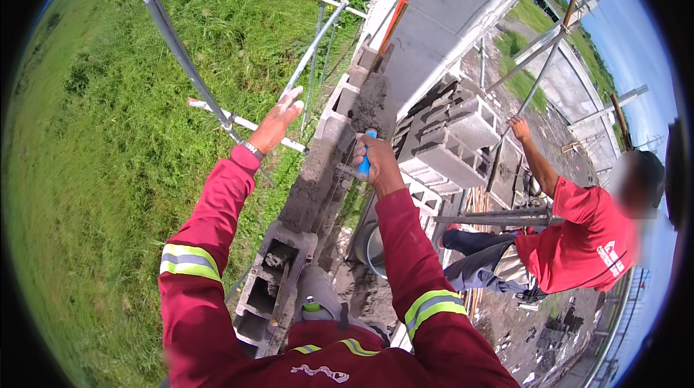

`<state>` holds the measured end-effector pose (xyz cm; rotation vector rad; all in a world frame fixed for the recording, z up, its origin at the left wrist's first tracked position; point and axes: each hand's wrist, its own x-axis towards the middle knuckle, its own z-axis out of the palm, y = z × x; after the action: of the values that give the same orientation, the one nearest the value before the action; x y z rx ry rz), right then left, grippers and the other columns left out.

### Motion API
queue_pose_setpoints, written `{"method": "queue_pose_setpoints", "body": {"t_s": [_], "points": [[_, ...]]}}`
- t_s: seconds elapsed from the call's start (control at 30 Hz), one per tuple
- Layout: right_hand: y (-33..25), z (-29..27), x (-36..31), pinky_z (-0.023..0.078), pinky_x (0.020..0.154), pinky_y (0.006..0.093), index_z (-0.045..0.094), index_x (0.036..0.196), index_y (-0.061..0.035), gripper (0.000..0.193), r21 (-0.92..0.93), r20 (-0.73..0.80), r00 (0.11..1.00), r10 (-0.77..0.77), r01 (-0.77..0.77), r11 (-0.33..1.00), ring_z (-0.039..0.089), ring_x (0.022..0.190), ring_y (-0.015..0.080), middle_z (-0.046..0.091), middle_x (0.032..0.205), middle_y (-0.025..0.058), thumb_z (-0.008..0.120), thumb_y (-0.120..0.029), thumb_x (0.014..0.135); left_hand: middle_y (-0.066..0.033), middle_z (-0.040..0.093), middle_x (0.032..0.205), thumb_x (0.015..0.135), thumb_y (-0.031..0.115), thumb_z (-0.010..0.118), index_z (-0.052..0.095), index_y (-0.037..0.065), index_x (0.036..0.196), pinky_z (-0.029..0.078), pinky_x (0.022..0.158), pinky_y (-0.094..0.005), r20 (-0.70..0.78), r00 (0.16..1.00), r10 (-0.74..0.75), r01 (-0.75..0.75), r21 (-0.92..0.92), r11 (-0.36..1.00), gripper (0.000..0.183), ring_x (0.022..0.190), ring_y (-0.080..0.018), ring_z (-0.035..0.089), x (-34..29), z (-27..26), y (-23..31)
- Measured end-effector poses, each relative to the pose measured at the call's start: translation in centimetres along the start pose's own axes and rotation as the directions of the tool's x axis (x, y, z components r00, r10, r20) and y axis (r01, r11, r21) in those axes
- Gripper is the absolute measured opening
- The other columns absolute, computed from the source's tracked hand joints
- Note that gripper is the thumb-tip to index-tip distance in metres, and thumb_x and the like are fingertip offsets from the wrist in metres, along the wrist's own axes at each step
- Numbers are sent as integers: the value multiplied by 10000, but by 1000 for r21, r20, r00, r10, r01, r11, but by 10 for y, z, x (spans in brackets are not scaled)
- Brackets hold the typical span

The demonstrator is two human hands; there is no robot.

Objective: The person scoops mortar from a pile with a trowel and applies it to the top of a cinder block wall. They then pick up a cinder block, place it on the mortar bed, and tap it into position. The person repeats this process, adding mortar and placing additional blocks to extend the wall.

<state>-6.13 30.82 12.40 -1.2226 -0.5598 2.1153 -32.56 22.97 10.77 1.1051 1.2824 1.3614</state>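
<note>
Where mortar (372,102) lies, right grip (380,159): clenched around blue handle (363,165), apparently for control.
Left grip (278,126): released, raised, likely balancing.

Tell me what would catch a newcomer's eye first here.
First, the right hand near the centre, gripping a blue-handled tool just below a patch of grey mortar in the picture. Next, the person in a red shirt at right, one arm raised. Bright green grass fills the left side.
</note>
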Motion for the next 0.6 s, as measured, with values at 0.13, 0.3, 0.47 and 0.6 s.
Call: {"method": "queue_pose_setpoints", "body": {"t_s": [0.13,0.3,0.47,0.6], "points": [[8,48,61,419,382,371,534,858,-22,89,-285,-204,951,-231,168,944,516,427,210,560,668,99,601,-40,913,-295,416,1549,974,390,550,396,-52,1508,280,1213,-373,-101,991,-86,123,467,876,710,1482,-386,356,111,37,-71],[37,77,88,437,395,381,529,911,21,90,-393,-321,882,-344,207,896,543,468,231,549,665,115,584,-49,926,-294,586,1369,928,271,634,419,39,1519,446,1068,-439,-128,973,-190,229,558,798,670,1267,-423,576,135,63,-112],[42,85,77,538,486,440,577,827,88,179,-438,-347,871,-348,177,881,673,538,333,672,751,239,603,-76,894,-235,552,1457,899,155,656,421,78,1539,422,1117,-394,-70,992,101,-39,599,800,686,1344,-385,536,124,59,-133],[39,64,45,532,476,472,517,938,61,223,-750,-272,843,-463,115,651,681,587,344,657,759,215,634,-127,913,-258,572,1422,878,36,568,480,81,1504,426,1115,-410,-130,985,111,-11,601,800,634,1323,-403,552,110,65,-129]]}}
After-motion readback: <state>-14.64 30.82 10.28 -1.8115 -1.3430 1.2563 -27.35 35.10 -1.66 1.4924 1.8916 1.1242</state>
